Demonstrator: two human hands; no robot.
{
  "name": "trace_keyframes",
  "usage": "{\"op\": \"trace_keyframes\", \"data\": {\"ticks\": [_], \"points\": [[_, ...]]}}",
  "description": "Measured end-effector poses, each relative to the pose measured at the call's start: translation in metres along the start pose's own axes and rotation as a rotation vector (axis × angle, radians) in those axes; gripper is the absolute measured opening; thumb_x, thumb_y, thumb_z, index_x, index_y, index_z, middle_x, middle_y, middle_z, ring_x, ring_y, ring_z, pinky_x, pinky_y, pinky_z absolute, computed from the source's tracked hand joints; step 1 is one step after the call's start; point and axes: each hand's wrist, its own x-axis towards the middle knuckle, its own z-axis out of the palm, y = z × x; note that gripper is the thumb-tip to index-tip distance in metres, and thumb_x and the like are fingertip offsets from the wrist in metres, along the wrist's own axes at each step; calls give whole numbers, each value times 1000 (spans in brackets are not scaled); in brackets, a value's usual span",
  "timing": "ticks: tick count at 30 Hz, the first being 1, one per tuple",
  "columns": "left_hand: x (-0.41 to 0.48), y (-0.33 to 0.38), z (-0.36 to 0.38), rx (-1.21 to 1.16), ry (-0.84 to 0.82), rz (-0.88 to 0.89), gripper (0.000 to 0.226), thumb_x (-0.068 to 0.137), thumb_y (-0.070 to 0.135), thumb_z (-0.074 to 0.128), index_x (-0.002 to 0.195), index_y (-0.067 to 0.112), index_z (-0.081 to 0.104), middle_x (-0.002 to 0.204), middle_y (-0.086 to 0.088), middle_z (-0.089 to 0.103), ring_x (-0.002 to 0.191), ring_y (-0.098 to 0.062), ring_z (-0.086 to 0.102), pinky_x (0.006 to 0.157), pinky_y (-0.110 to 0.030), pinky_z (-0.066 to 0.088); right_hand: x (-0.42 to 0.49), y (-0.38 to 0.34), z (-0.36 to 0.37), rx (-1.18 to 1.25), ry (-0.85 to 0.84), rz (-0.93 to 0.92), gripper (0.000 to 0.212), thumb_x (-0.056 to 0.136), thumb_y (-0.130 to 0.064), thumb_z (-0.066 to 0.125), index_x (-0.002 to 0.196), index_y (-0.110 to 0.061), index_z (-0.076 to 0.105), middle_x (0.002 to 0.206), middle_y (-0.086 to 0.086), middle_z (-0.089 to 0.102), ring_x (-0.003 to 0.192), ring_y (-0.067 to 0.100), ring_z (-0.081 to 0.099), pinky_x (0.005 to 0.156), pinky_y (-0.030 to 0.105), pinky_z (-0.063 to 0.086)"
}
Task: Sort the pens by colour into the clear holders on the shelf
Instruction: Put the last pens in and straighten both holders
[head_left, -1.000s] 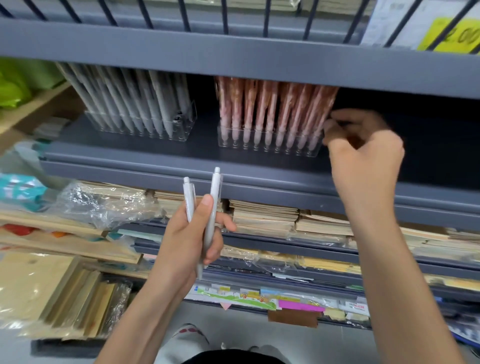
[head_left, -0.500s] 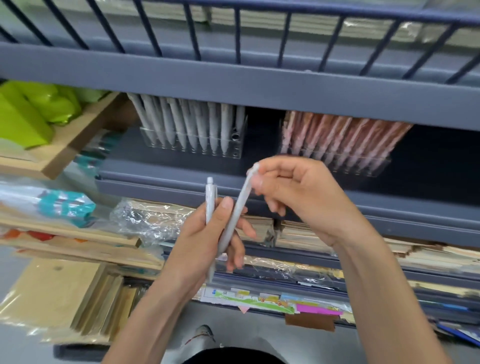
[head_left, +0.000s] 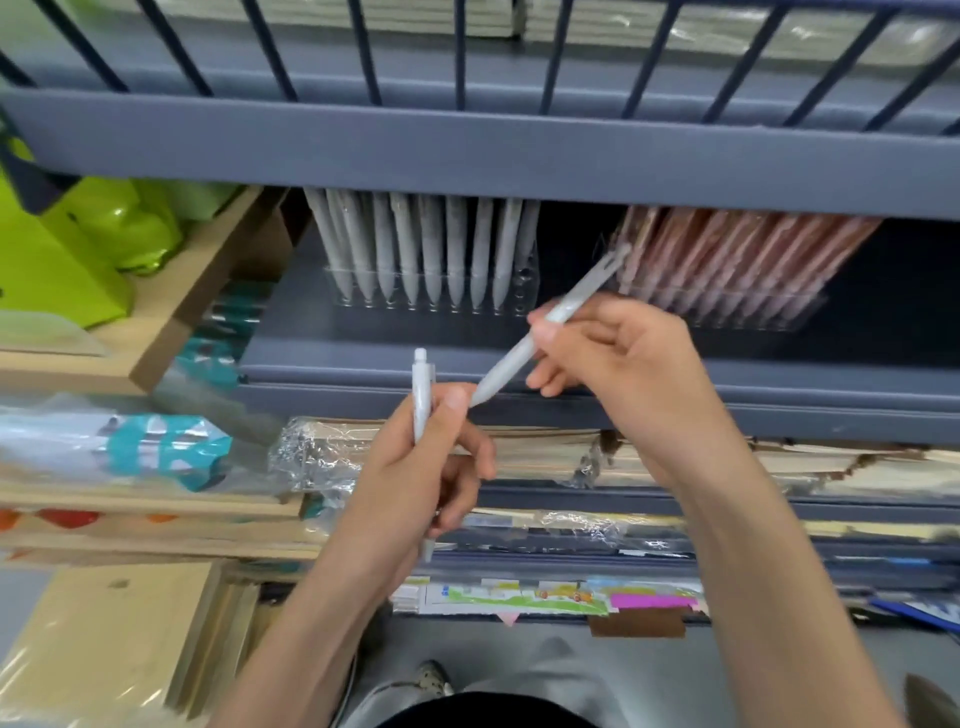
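My left hand (head_left: 415, 478) grips one grey pen (head_left: 422, 395) upright, its clicker end pointing up. My right hand (head_left: 623, 364) holds a second grey pen (head_left: 509, 366) tilted, its clip end up to the right and its tip down by my left thumb. On the dark shelf behind stand two clear holders. The left holder (head_left: 431, 291) carries a row of several grey pens (head_left: 431, 244). The right holder (head_left: 727, 312) is packed with pink pens (head_left: 743, 249). Both hands hover in front of the shelf edge, below the holders.
A dark shelf board (head_left: 467, 156) with a railing overhangs the holders closely. Green items (head_left: 104, 228) sit on a wooden shelf at the left. Stacks of paper goods (head_left: 545, 457) and plastic-wrapped packs (head_left: 156, 447) fill the lower shelves.
My right hand came back from the pink holder, took one of the two grey pens out of my left hand and pulled it up to the right. The view shifted left and downward.
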Motion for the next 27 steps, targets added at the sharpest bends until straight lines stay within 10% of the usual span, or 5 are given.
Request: {"op": "trace_keyframes", "data": {"ticks": [7, 12, 21, 27], "points": [[-5, 5, -16, -208, -64, -52, 29, 95, 46, 39, 92, 18, 40, 67, -9, 52, 32, -12, 25, 37, -11, 23, 26, -15, -5, -177, 497, -250, 1, 90, -17, 66, 91, -17, 66, 82, -3, 73, 79, 12, 72, 74, 33, 58], [-6, 4, -18, -94, -17, 23, 21, 95, 35, 47, 88, 16, 52, 72, -5, 59, 33, -13, 32, 34, -14, 25, 44, -9, 4, -381, 444, -364, 6, 95, -14, 59, 93, -9, 62, 73, -24, 67, 75, -2, 65, 80, 23, 52], [-6, 3, -11, 35, 139, 81, 32, 90, 41, 54, 90, 15, 73, 71, 3, 59, 45, -13, 42, 44, -20, 37, 86, -10, 11, -731, 379, -155, 31, 92, -35, 61, 86, -7, 72, 86, 13, 74, 87, 34, 67, 85, 40, 52], [-8, 5, -19, -11, 150, 99, 27, 95, 9, 54, 90, 20, 78, 83, -3, 67, 60, -16, 51, 57, -25, 47, 89, -10, 14, -701, 402, -140, 27, 89, -30, 65, 84, -5, 73, 85, 13, 74, 85, 33, 68, 83, 43, 53]]}}
